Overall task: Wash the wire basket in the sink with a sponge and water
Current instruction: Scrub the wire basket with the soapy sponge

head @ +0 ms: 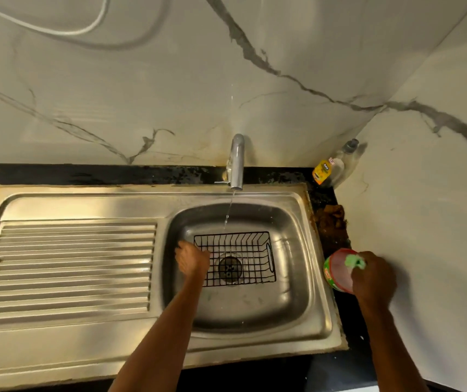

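Fingers of the left hand [192,260] grip the left rim of the black wire basket [235,258], which sits upright on the sink [300,290] floor over the drain. Behind the basket, water [229,212] runs thinly from the tap [237,161]. Right hand [373,278] pinches a green sponge [355,261] over a soap tub [337,274] on the counter, well apart from the basket.
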A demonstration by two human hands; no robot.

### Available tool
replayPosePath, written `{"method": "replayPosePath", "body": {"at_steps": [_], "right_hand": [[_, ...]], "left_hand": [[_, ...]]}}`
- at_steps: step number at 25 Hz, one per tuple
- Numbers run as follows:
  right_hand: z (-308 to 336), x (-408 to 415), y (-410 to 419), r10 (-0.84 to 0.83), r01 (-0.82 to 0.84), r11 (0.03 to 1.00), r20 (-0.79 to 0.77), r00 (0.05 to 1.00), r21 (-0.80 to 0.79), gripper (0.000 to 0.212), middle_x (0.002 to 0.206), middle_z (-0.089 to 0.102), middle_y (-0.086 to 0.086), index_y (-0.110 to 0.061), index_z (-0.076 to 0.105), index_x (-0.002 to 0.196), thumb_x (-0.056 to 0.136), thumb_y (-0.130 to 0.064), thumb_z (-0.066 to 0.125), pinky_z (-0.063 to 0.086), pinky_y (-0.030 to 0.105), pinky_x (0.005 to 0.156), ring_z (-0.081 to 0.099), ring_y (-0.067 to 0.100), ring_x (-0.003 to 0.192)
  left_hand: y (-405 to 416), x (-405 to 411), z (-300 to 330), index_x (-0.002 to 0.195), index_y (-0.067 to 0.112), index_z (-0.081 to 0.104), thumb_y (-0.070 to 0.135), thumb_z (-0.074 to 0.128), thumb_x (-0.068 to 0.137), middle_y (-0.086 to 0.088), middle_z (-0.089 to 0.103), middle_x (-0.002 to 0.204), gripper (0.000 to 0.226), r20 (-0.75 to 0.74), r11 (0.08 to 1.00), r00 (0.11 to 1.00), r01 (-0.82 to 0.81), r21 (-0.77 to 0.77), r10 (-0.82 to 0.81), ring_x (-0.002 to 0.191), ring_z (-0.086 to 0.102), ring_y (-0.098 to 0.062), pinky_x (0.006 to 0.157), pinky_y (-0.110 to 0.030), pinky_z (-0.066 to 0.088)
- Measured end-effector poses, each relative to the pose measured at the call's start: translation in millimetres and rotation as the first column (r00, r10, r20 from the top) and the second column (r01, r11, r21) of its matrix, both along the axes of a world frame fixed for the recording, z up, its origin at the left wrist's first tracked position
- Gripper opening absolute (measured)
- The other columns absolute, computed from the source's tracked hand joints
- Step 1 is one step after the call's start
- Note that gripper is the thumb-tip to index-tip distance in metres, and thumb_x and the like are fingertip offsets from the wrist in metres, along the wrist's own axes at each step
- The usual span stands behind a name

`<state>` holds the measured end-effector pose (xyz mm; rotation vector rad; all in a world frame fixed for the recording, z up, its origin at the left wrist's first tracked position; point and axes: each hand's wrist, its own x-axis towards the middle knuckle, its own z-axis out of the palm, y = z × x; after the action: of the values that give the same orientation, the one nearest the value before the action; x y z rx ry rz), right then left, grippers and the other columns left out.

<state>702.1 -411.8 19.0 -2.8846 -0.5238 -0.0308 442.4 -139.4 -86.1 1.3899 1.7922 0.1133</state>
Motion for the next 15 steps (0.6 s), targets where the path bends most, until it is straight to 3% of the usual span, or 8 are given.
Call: {"method": "replayPosePath", "body": {"at_steps": [3, 5, 6, 8, 10, 12, 14, 15], "right_hand": [[3, 3, -5, -0.026, 0.043, 0.968, -0.071, 0.997, 0.246, 0.039, 0.112, 0.072, 0.019, -0.005, 0.072, 0.117, 0.081, 0.009, 0.064, 0.052, 0.043, 0.087, 0.067, 0.040, 0.102], [7, 11, -9, -0.083, 0.168, 0.901, -0.221, 0.972, 0.401, 0.045, 0.116, 0.072, 0.012, -0.013, 0.073, 0.118, 0.082, 0.010, 0.061, 0.054, 0.039, 0.092, 0.067, 0.032, 0.107], [6, 15, -10, -0.128, 0.271, 0.861, -0.332, 0.935, 0.430, 0.044, 0.115, 0.073, 0.011, -0.014, 0.073, 0.118, 0.083, 0.009, 0.060, 0.056, 0.034, 0.086, 0.067, 0.029, 0.104], [13, 17, -8, -0.182, 0.496, 0.728, -0.564, 0.805, 0.474, 0.031, 0.109, 0.072, 0.013, -0.005, 0.070, 0.114, 0.090, 0.006, 0.053, 0.054, 0.024, 0.066, 0.063, 0.023, 0.093], [21, 12, -7, -0.147, 0.648, 0.567, -0.711, 0.688, 0.509, 0.023, 0.097, 0.073, 0.008, -0.008, 0.066, 0.106, 0.097, -0.001, 0.046, 0.052, 0.024, 0.059, 0.060, 0.023, 0.088], [25, 13, -10, -0.076, 0.760, 0.399, -0.807, 0.585, 0.513, 0.020, 0.089, 0.070, 0.002, -0.013, 0.063, 0.098, 0.100, -0.011, 0.043, 0.054, 0.026, 0.065, 0.061, 0.025, 0.089], [27, 13, -9, 0.039, 0.859, 0.214, -0.883, 0.468, 0.465, 0.020, 0.092, 0.068, 0.009, -0.013, 0.065, 0.098, 0.098, -0.021, 0.047, 0.053, 0.035, 0.078, 0.066, 0.027, 0.087], [31, 11, -9, 0.079, 0.870, 0.191, -0.891, 0.447, 0.454, 0.018, 0.091, 0.069, 0.012, -0.012, 0.067, 0.097, 0.095, -0.021, 0.051, 0.054, 0.038, 0.077, 0.069, 0.027, 0.080]], "left_hand": [[13, -13, -29, 0.127, 0.003, 0.057, 0.015, 0.067, 0.095, -0.011, 0.060, 0.104, 0.036, 0.038, 0.979, 0.999, 0.019, -0.201, -0.011, 0.096, 0.062, -0.024, 0.089, -0.038, 0.058], [18, -17, -47, 0.119, 0.005, 0.060, 0.018, 0.064, 0.097, -0.012, 0.062, 0.105, 0.027, 0.081, 0.959, 0.996, 0.000, -0.283, 0.024, 0.094, 0.063, -0.025, 0.087, -0.039, 0.057], [19, -19, -50, 0.118, 0.004, 0.060, 0.019, 0.064, 0.097, -0.014, 0.063, 0.107, 0.026, 0.096, 0.955, 0.994, -0.012, -0.298, 0.043, 0.096, 0.064, -0.027, 0.089, -0.042, 0.057], [21, -24, -62, 0.114, 0.004, 0.059, 0.019, 0.065, 0.096, -0.016, 0.063, 0.107, 0.024, 0.129, 0.955, 0.990, -0.020, -0.296, 0.061, 0.098, 0.065, -0.031, 0.090, -0.045, 0.056], [19, -31, -70, 0.107, 0.004, 0.059, 0.022, 0.067, 0.094, -0.018, 0.063, 0.103, 0.024, 0.188, 0.958, 0.980, -0.004, -0.287, 0.060, 0.096, 0.064, -0.033, 0.089, -0.047, 0.056], [12, -35, -69, 0.104, -0.001, 0.064, 0.024, 0.068, 0.093, -0.020, 0.065, 0.096, 0.027, 0.323, 0.963, 0.944, 0.032, -0.268, 0.059, 0.089, 0.063, -0.035, 0.078, -0.043, 0.055], [6, -32, -58, 0.096, 0.001, 0.066, 0.024, 0.066, 0.094, -0.019, 0.065, 0.088, 0.023, 0.386, 0.960, 0.920, 0.054, -0.275, 0.059, 0.082, 0.061, -0.034, 0.070, -0.039, 0.052], [5, -30, -57, 0.094, 0.003, 0.066, 0.026, 0.067, 0.092, -0.018, 0.064, 0.085, 0.023, 0.411, 0.959, 0.909, 0.056, -0.277, 0.066, 0.081, 0.060, -0.033, 0.071, -0.040, 0.052]]}}
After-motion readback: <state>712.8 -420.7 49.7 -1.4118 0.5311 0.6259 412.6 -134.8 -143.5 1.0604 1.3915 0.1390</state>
